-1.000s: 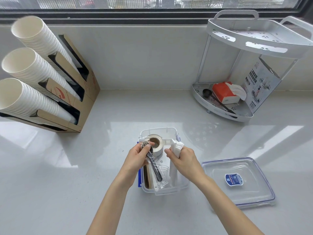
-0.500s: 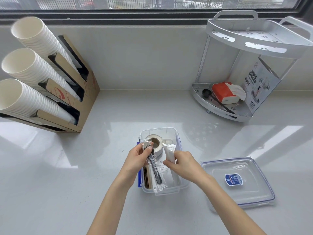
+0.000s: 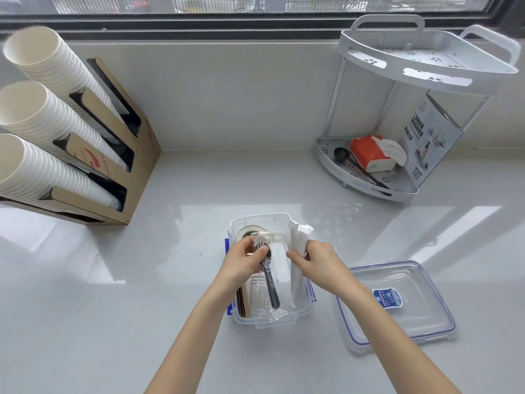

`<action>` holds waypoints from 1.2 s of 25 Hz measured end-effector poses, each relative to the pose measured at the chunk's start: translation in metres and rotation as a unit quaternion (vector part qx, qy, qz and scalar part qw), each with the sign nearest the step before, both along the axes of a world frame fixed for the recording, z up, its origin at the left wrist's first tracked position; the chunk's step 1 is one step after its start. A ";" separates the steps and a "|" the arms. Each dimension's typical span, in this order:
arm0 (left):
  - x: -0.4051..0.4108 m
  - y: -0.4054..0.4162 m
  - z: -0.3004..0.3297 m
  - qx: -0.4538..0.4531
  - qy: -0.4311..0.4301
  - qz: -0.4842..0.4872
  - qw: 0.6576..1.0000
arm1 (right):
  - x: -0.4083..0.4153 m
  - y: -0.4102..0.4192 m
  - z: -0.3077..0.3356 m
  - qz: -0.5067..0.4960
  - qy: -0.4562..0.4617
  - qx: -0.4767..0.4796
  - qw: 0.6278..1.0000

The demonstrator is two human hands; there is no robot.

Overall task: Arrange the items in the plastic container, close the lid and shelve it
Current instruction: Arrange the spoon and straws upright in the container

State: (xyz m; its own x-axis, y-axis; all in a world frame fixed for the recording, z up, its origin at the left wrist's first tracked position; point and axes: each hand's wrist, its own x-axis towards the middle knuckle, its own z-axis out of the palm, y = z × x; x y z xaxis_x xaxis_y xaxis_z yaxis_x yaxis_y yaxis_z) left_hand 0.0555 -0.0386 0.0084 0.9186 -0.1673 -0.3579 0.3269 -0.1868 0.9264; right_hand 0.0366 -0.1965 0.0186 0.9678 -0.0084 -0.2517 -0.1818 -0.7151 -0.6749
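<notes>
Two hands (image 3: 284, 258), glossy white counter (image 3: 113, 280), window (image 3: 255, 7)

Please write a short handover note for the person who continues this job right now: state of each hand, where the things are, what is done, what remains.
Left hand: shut on the wrapped black spoon, held over the open plastic container.
Right hand: shut on a white wrapped packet, standing it along the container's right wall.
Tape roll lies at the container's far end; brown sticks stand along its left wall.
Lid lies on the counter, right of the container, off.
Done: most items are inside.
Left: settle spoon and packet, fit and clip the lid, place the container on the white corner shelf.
</notes>
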 end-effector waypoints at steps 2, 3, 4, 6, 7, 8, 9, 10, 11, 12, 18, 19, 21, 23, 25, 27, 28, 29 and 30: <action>0.001 -0.011 -0.004 0.050 -0.015 -0.026 0.998 | 0.002 -0.001 0.002 0.000 0.000 -0.007 1.000; 0.002 -0.016 -0.008 0.084 -0.026 -0.036 0.995 | 0.003 -0.001 0.003 -0.001 0.001 -0.007 1.000; 0.002 -0.021 -0.010 0.112 -0.035 -0.044 0.992 | 0.003 -0.001 0.003 -0.001 0.001 -0.008 1.000; 0.001 -0.029 -0.014 0.142 -0.044 -0.057 0.987 | 0.004 0.000 0.003 0.002 0.001 -0.014 1.000; 0.000 -0.032 -0.014 0.155 -0.051 -0.063 0.985 | 0.004 0.000 0.002 0.004 0.001 -0.015 1.000; 0.000 -0.035 -0.015 0.169 -0.061 -0.068 0.981 | 0.004 -0.001 0.001 0.006 0.002 -0.017 1.000; -0.001 -0.037 -0.014 0.182 -0.074 -0.073 0.978 | 0.005 -0.001 0.001 0.007 0.002 -0.019 1.000; 0.000 -0.038 -0.013 0.193 -0.087 -0.076 0.974 | 0.005 -0.001 0.001 0.006 0.003 -0.020 1.000; 0.002 -0.038 -0.012 0.200 -0.097 -0.072 0.972 | 0.006 -0.001 0.001 0.004 0.003 -0.020 1.000; 0.006 -0.038 -0.013 0.200 -0.105 -0.060 0.972 | 0.006 -0.001 0.001 0.001 0.005 -0.018 1.000; 0.010 -0.038 -0.017 0.196 -0.145 -0.042 0.969 | 0.003 0.002 0.001 -0.013 0.017 -0.009 1.000; 0.007 -0.038 -0.021 0.201 -0.149 -0.054 0.967 | 0.003 0.002 0.000 -0.010 0.019 -0.012 1.000; 0.002 -0.040 -0.029 0.221 -0.160 -0.081 0.959 | 0.004 0.002 -0.001 -0.008 0.024 -0.017 1.000; 0.000 -0.041 -0.035 0.245 -0.158 -0.108 0.950 | 0.004 0.002 -0.001 -0.010 0.030 -0.019 0.999; 0.001 -0.039 -0.038 0.275 -0.152 -0.130 0.940 | 0.004 0.003 -0.001 -0.010 0.035 -0.026 0.999; 0.001 -0.037 -0.040 0.312 -0.151 -0.144 0.927 | 0.006 0.005 -0.002 -0.012 0.039 -0.040 0.998; 0.002 -0.035 -0.041 0.328 -0.150 -0.146 0.921 | 0.006 0.007 -0.002 -0.014 0.040 -0.047 0.998; 0.002 -0.033 -0.041 0.338 -0.148 -0.144 0.918 | 0.007 0.009 -0.003 -0.014 0.041 -0.055 0.998; 0.003 -0.032 -0.042 0.345 -0.146 -0.141 0.916 | 0.008 0.012 -0.003 -0.011 0.044 -0.066 0.997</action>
State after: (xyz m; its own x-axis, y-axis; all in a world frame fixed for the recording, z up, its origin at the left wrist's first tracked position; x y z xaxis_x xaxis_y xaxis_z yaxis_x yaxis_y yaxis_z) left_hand 0.0582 -0.0702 -0.0337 0.9474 -0.2392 -0.2128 -0.0683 -0.8004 0.5956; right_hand 0.0446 -0.1850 0.0156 0.9413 -0.0690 -0.3305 -0.2531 -0.7921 -0.5555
